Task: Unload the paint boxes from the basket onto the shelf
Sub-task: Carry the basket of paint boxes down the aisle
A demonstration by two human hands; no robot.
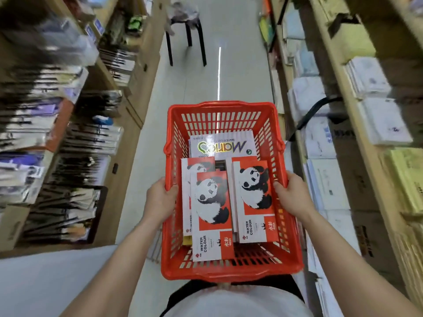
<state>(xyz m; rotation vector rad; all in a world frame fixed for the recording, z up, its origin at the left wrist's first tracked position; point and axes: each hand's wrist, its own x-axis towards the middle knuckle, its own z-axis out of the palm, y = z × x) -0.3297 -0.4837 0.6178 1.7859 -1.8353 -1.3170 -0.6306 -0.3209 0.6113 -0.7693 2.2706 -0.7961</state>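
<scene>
From the head camera, we're looking straight down an aisle, and both hands are on the red basket [231,268], carried out in front of the body. The left hand [161,200] is clamped over the left rim, thumb hooked inside; the right hand [291,194] is wrapped on the right rim the same way. Inside lie the paint boxes: a panda box [211,216] on the left, lying on top of another, a second panda box [255,200] just beside it on the right, and a silver Maries box [223,145] at the far end. Wooden shelves [343,42] flank both sides, blurred. A black stool [186,30] stands farther down the aisle.
</scene>
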